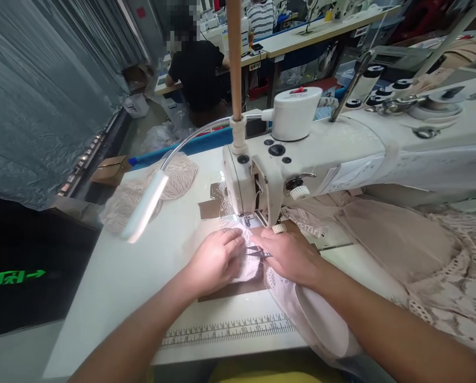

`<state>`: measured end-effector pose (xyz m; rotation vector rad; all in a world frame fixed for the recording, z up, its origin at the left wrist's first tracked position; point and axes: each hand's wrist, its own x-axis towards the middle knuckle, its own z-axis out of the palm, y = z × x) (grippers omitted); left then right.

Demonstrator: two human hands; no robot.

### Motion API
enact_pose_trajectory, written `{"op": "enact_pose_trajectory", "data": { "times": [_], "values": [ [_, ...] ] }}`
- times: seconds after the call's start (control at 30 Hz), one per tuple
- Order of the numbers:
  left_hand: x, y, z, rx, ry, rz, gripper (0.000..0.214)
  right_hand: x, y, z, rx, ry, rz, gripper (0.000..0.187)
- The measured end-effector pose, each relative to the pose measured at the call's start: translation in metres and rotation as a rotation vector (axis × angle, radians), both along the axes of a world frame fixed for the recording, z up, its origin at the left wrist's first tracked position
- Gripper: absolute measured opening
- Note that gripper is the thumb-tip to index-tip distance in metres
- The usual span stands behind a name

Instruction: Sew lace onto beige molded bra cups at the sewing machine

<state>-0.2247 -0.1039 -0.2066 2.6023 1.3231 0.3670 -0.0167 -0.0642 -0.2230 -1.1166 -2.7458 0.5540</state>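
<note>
My left hand (216,259) lies flat, fingers together, pressing a pale pink lace piece (249,268) onto the white table just in front of the sewing machine's needle (247,219). My right hand (287,252) rests on the same fabric to the right and grips small thread snips (258,252), whose dark blades point left toward my left fingers. The white sewing machine head (261,175) stands directly behind both hands. The fabric trails off the table's front edge under my right forearm.
A gooseneck lamp (145,205) hangs over the table's left part. More lace (180,175) lies behind it, and a beige fabric heap (421,250) at the right. A ruler strip (225,331) runs along the front edge. A person in black (198,69) sits at a far table.
</note>
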Motion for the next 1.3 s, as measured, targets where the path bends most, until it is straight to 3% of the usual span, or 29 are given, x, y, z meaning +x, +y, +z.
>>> {"op": "enact_pose_trajectory", "data": {
  "times": [0.43, 0.93, 1.3],
  "values": [
    [-0.017, 0.027, -0.014, 0.032, 0.018, -0.129, 0.049, -0.006, -0.002, 0.002, 0.033, -0.046, -0.075, 0.034],
    [-0.024, 0.031, -0.022, 0.072, 0.035, -0.146, 0.049, -0.003, -0.004, -0.015, 0.184, 0.019, -0.035, 0.039],
    [-0.02, 0.027, -0.024, 0.1, -0.01, -0.243, 0.034, 0.001, -0.005, -0.017, 0.201, 0.021, 0.066, 0.046]
  ]
}}
